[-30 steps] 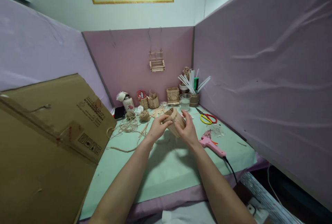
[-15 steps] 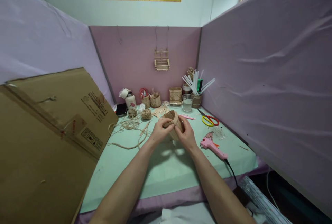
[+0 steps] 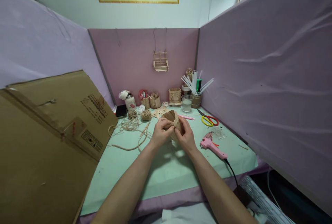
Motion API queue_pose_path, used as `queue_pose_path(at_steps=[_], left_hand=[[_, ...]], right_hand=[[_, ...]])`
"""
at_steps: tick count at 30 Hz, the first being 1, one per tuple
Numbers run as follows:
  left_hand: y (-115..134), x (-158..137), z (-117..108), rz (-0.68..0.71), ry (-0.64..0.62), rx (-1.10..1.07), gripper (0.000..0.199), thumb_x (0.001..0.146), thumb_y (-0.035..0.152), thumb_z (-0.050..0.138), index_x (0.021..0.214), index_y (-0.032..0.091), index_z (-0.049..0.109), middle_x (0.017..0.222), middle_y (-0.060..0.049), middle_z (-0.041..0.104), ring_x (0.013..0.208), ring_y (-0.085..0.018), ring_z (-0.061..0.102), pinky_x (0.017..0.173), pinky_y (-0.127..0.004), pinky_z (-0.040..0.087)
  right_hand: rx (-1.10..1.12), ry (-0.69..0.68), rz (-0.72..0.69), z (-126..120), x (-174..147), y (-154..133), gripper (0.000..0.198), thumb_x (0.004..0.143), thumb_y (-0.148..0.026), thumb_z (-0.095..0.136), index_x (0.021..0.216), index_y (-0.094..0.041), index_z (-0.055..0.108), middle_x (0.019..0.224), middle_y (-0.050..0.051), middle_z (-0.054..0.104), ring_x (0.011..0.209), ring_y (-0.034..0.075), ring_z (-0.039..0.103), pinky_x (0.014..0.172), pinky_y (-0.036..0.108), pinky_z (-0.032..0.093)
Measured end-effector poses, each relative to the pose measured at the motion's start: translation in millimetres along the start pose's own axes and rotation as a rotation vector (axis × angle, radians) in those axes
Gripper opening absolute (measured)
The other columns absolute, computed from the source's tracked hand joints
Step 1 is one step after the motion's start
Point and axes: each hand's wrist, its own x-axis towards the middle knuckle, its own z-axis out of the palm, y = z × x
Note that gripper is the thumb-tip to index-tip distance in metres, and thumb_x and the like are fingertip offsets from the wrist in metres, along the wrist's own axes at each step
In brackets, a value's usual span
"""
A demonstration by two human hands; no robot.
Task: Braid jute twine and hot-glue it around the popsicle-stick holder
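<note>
Both hands hold a small brown cup-shaped container with an uneven, jagged rim, raised a little above the table. My left hand grips its near left side, thumb and fingers closed at the rim. On the right side, my right hand is wrapped round the wall, its thumb close to the left thumb. The container's opening tilts up and away, and the hands hide much of its lower part. Behind it lie flat wooden sticks and a pink pen-like stick.
At right are a pink glue gun with a black cord and scissors. Twine balls and loose cord lie left. A cup of liquid and woven holders line the back. A large cardboard box stands left.
The view has shifted slightly. The container is tipped a little, showing more of its opening, and my fingers have moved slightly along its rim; both hands still hold it.
</note>
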Motion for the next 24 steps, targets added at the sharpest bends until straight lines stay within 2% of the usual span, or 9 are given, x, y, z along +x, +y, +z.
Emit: queue_pose_path(at_steps=[4, 8, 13, 17, 18, 20, 22, 24], left_hand=[[2, -2, 3, -0.007, 0.013, 0.053, 0.006, 0.070, 0.017, 0.062, 0.073, 0.019, 0.067, 0.084, -0.003, 0.057, 0.089, -0.018, 0.056, 0.083, -0.032, 0.046], [6, -2, 6, -0.022, 0.023, 0.187, 0.006, 0.072, 0.019, 0.062, 0.073, 0.021, 0.068, 0.084, -0.004, 0.062, 0.097, -0.022, 0.055, 0.092, -0.039, 0.041], [9, 11, 20, 0.011, -0.004, 0.393, 0.009, 0.078, 0.021, 0.061, 0.076, 0.023, 0.070, 0.083, -0.006, 0.069, 0.105, -0.027, 0.047, 0.103, -0.049, 0.024], [-2, 26, 43, -0.028, -0.029, 0.530, 0.014, 0.083, 0.021, 0.056, 0.076, 0.022, 0.068, 0.084, -0.010, 0.070, 0.108, -0.032, 0.043, 0.103, -0.056, 0.018], [-4, 28, 47, -0.046, -0.045, 0.546, 0.014, 0.084, 0.021, 0.055, 0.081, 0.022, 0.069, 0.086, -0.011, 0.070, 0.108, -0.032, 0.044, 0.103, -0.057, 0.018], [-6, 29, 52, -0.045, -0.048, 0.551, 0.021, 0.083, 0.023, 0.058, 0.102, 0.022, 0.068, 0.103, -0.013, 0.069, 0.114, -0.033, 0.044, 0.105, -0.057, 0.018], [-7, 28, 46, 0.005, 0.009, 0.537, 0.049, 0.079, 0.029, 0.064, 0.127, 0.021, 0.056, 0.130, -0.015, 0.058, 0.126, -0.034, 0.039, 0.109, -0.054, 0.017], [-11, 27, 31, 0.044, 0.113, 0.505, 0.069, 0.078, 0.036, 0.067, 0.141, 0.020, 0.042, 0.146, -0.016, 0.044, 0.136, -0.034, 0.031, 0.113, -0.050, 0.015]], right_hand=[[0.012, -0.010, 0.013, 0, -1, 2, 0.053, 0.085, -0.025, 0.054, 0.137, -0.022, 0.049, 0.140, 0.010, 0.053, 0.132, 0.025, 0.047, 0.113, 0.046, 0.037], [-0.020, -0.019, 0.038, 2, -2, 6, 0.056, 0.084, -0.027, 0.054, 0.140, -0.022, 0.046, 0.142, 0.010, 0.050, 0.134, 0.025, 0.045, 0.114, 0.046, 0.036], [-0.143, 0.039, 0.119, 7, -4, 21, 0.068, 0.081, -0.027, 0.054, 0.145, -0.016, 0.035, 0.147, 0.016, 0.041, 0.140, 0.027, 0.035, 0.116, 0.051, 0.029], [-0.245, 0.063, 0.275, 13, -7, 42, 0.077, 0.074, -0.026, 0.058, 0.144, -0.007, 0.031, 0.143, 0.025, 0.040, 0.138, 0.035, 0.035, 0.113, 0.056, 0.030], [-0.255, 0.059, 0.317, 14, -8, 47, 0.078, 0.072, -0.026, 0.059, 0.143, -0.006, 0.032, 0.141, 0.026, 0.042, 0.136, 0.037, 0.037, 0.112, 0.058, 0.031], [-0.254, 0.055, 0.378, 14, -10, 57, 0.081, 0.069, -0.025, 0.062, 0.142, -0.009, 0.032, 0.137, 0.025, 0.045, 0.133, 0.039, 0.040, 0.109, 0.059, 0.033], [-0.244, 0.065, 0.406, 13, -12, 65, 0.083, 0.066, -0.024, 0.064, 0.142, -0.011, 0.032, 0.136, 0.024, 0.045, 0.133, 0.040, 0.040, 0.108, 0.060, 0.034], [-0.231, 0.075, 0.408, 13, -13, 70, 0.086, 0.064, -0.024, 0.066, 0.142, -0.013, 0.031, 0.137, 0.023, 0.044, 0.133, 0.040, 0.039, 0.109, 0.060, 0.033]])
